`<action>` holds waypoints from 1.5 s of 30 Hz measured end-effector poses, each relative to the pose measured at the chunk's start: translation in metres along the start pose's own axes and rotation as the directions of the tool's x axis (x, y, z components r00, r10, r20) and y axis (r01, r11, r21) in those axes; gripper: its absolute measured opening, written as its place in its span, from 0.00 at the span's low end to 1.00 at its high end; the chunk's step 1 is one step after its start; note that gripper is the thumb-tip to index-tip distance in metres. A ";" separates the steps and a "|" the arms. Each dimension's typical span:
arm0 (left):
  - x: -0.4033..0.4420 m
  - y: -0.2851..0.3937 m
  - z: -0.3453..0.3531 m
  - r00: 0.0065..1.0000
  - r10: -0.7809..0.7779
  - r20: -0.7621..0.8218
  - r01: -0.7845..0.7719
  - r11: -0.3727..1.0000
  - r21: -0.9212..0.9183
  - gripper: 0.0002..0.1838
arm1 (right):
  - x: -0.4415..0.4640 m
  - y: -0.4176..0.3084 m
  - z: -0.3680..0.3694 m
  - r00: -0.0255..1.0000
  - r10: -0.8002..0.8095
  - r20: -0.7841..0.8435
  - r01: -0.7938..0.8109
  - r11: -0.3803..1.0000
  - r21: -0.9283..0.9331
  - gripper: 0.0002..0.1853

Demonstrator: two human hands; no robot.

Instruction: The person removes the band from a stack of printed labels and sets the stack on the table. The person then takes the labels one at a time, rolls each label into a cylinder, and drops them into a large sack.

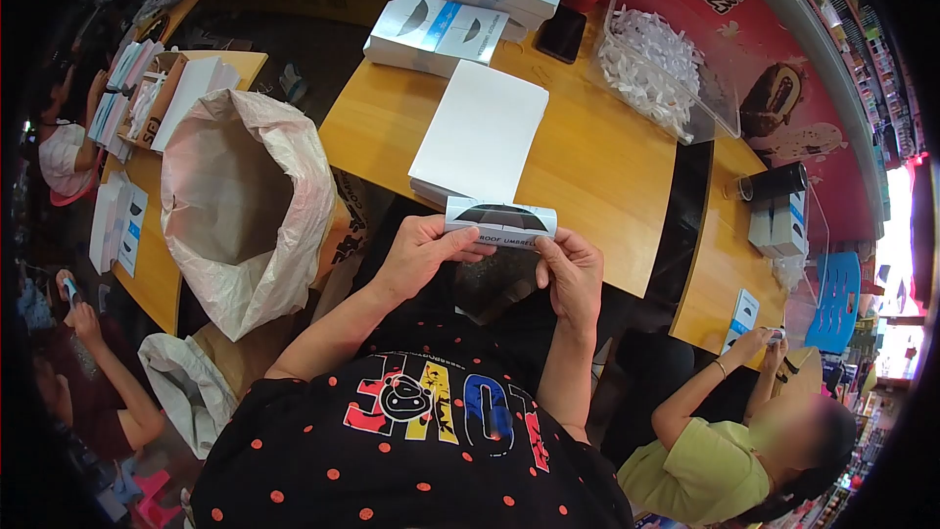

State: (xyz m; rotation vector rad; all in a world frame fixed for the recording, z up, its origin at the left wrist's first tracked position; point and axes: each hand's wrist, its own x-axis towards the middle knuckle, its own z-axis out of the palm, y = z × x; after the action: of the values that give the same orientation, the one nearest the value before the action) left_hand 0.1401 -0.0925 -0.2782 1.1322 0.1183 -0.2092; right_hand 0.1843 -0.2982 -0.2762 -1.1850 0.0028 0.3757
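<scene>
Between my two hands is a curled printed card [501,223] with a dark umbrella picture and lettering. My left hand [428,253] pinches its left end, thumb on the front. On its right end, my right hand [570,269] grips the lower edge with thumb and fingers. The card is just in front of a stack of white sheets [480,132], whose near edge it partly overlaps in the view. Beyond that stack lie piles of umbrella-printed cards [436,29] with a blue stripe.
A clear bin [651,69] of white strips and a black phone [561,34] are on the wooden table [597,206]. An open white sack [245,206] stands at left. A co-worker in green [705,470] sits at right; others are at far left.
</scene>
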 end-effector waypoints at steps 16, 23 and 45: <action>-0.006 0.012 0.009 0.845 0.527 0.095 -0.439 0.580 0.686 0.11 | -0.001 -0.026 0.003 0.736 -0.565 0.374 0.551 0.177 -0.816 0.12; -0.003 0.014 0.018 0.807 0.578 0.118 -0.464 0.499 0.732 0.11 | 0.009 -0.032 0.001 0.658 -0.533 0.531 0.628 0.000 -0.778 0.15; -0.005 0.023 0.034 0.709 0.679 0.191 -0.503 0.297 0.811 0.10 | 0.020 -0.027 0.002 0.670 -0.598 0.440 0.612 0.110 -0.783 0.14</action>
State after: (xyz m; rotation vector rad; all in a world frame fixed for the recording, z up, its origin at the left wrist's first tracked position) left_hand 0.1402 -0.1135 -0.2421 2.0888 -0.2952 0.6296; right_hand 0.2108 -0.2997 -0.2553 -2.1501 -0.8236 -0.4964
